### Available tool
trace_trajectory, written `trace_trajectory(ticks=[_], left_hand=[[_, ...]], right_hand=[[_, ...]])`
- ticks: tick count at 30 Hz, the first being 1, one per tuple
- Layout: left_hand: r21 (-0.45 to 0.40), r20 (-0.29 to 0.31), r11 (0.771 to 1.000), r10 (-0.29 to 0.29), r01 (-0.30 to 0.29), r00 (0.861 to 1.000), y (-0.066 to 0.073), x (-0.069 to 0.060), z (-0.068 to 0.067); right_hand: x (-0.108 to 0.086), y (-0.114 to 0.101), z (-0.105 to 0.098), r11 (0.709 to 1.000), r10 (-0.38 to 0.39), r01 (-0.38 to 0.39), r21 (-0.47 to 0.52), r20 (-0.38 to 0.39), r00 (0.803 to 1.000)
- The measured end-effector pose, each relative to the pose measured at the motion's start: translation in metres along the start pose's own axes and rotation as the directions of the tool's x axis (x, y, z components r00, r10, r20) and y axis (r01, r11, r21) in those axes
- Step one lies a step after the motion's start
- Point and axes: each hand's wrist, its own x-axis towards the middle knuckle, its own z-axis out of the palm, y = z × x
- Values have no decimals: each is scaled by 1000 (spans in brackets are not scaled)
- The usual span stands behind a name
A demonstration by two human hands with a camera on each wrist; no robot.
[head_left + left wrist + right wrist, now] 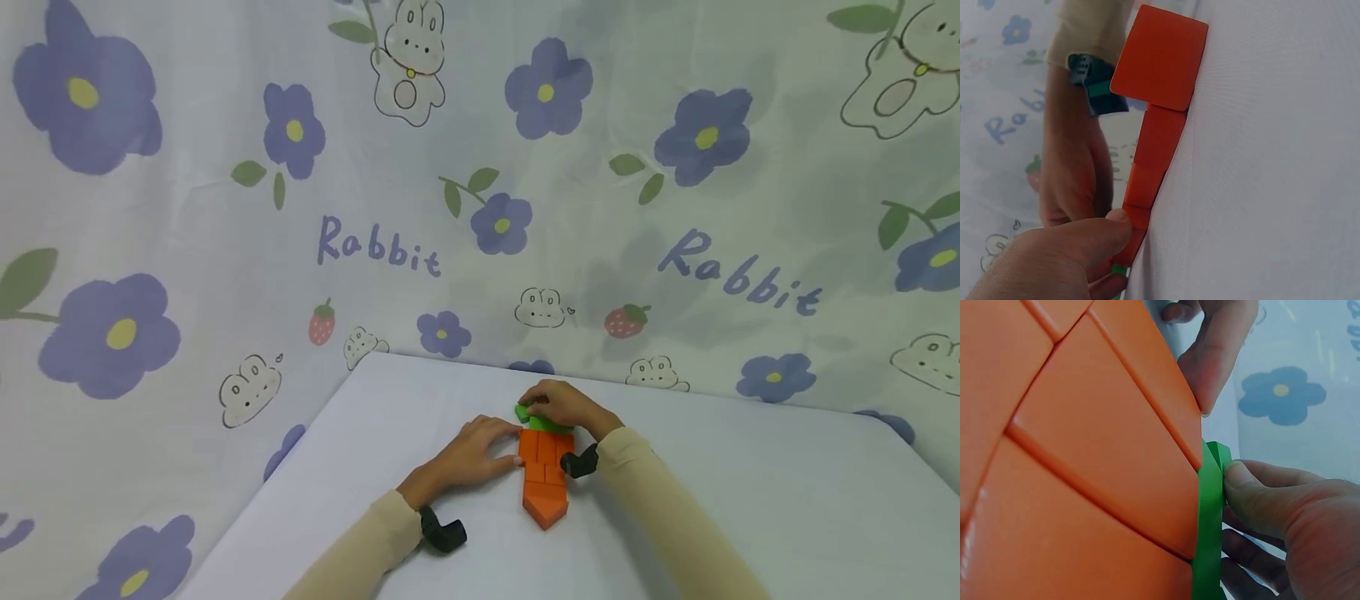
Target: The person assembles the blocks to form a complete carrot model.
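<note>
Orange blocks lie edge to edge in a carrot-like shape on the white table, with a pointed orange block at the near end. Along the far end runs a green block. A smaller green block is pinched between thumb and fingers of my right hand, at the far left of that green row. My left hand rests at the left side of the orange blocks, fingers fairly straight, thumb and fingertip touching their edge. In the left wrist view, an orange block stands nearest the camera.
The white table extends on both sides of the blocks. Behind it hangs a curtain printed with flowers and rabbits. Each wrist wears a dark strapped device, such as the left wrist's device.
</note>
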Motion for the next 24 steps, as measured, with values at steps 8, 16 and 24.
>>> trace_trajectory(ticks=[8,16,24], left_hand=[[30,1,1000,-1,1,1000,-1,0,-3],[31,0,999,23,-23,1000,2,5,-11],[19,-1,1000,24,-24,1000,4,8,-10]], right_hand=[[4,-2,1,1000,-5,5,7,-9,1000],[7,-8,-6,999,46,-45,27,-20,999],[4,-1,-9,999,-22,23,26,-43,999]])
